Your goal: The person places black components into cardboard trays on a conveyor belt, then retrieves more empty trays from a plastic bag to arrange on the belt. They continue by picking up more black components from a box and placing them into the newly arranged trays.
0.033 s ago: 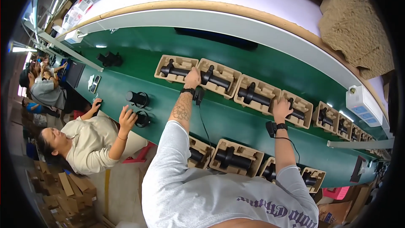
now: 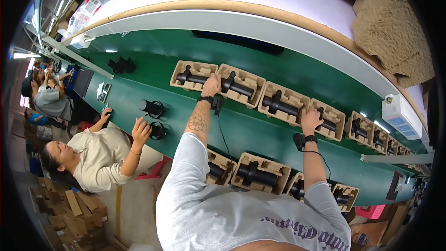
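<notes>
My left hand [image 2: 212, 85] is closed over the adjoining walls of a tan pulp tray [image 2: 204, 69] and a second pulp tray [image 2: 253, 82], fingers curled downward. Farther right, my right hand [image 2: 310, 120] grips where a third tray [image 2: 291, 100] meets a fourth tray [image 2: 335, 110]. Each tray cradles a black tube with a raised knob, such as the tube [image 2: 239, 88] beside my left hand and the tube [image 2: 281, 107] left of my right hand. My fingertips are partly hidden by the hands and tray walls. Black cabled devices [image 2: 217, 105] are strapped to both wrists.
Nearer my body, another row of filled trays [image 2: 262, 179] lies along the green bench [image 2: 251, 132]. More trays [image 2: 357, 128] continue right. At left sits a co-worker [image 2: 100, 151], one hand by black cylindrical parts [image 2: 152, 108]. A white-topped shelf [image 2: 260, 5] overhangs the back.
</notes>
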The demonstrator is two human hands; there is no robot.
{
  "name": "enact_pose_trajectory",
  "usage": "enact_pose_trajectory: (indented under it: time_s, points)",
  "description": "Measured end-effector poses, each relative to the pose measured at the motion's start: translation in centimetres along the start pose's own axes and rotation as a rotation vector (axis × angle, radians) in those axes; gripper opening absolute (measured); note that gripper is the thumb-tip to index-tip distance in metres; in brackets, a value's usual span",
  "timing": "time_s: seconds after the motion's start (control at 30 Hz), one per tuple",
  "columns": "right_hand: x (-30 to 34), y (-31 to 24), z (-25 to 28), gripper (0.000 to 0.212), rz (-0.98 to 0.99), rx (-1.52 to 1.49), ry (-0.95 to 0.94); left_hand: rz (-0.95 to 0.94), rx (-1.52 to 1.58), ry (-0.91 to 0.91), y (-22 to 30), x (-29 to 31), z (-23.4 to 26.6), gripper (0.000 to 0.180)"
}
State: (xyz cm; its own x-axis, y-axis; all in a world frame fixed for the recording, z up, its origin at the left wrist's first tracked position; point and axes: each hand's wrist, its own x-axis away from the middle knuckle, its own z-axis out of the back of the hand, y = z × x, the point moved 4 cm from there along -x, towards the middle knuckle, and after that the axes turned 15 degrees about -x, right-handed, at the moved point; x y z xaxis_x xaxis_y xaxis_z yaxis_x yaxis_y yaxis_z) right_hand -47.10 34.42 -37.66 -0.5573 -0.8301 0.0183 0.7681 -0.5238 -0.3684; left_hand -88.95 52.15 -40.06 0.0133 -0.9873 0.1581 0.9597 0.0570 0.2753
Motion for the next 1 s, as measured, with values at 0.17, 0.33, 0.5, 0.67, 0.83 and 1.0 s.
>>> enact_pose_trajectory:
  time_s: [0.17, 0.33, 0.5, 0.67, 0.83, 1.0]
  points:
    - [0.0, -1.0, -0.1, 0.026, 0.004, -0.058, -0.020, -0.229, 0.153, 0.159, -3.0, -1.3, 0.7, 0.040]
    - [-0.3, -0.2, 0.1, 0.026, 0.017, -0.036, 0.042, -0.166, 0.101, 0.073, -1.7, -1.6, 0.9, 0.040]
    - [-0.1, -0.6, 0.2, 0.026, 0.001, -0.033, 0.043, -0.169, 0.146, -0.143, -2.7, -1.7, 0.6, 0.044]
    - [-0.1, 0.9, 0.4, 0.024, -0.008, 0.001, 0.081, -0.181, 0.310, -0.251, 0.2, -0.5, 0.5, 0.079]
    - [0.0, 0.0, -0.1, 0.025, -0.013, -0.001, 0.049, -0.198, -0.005, -0.070, -0.2, 0.2, 2.5, 0.070]
    - [0.3, 0.0, 0.0, 0.027, -0.025, 0.039, 0.074, -0.044, -0.401, 0.203, 3.3, 3.8, 3.1, 0.043]
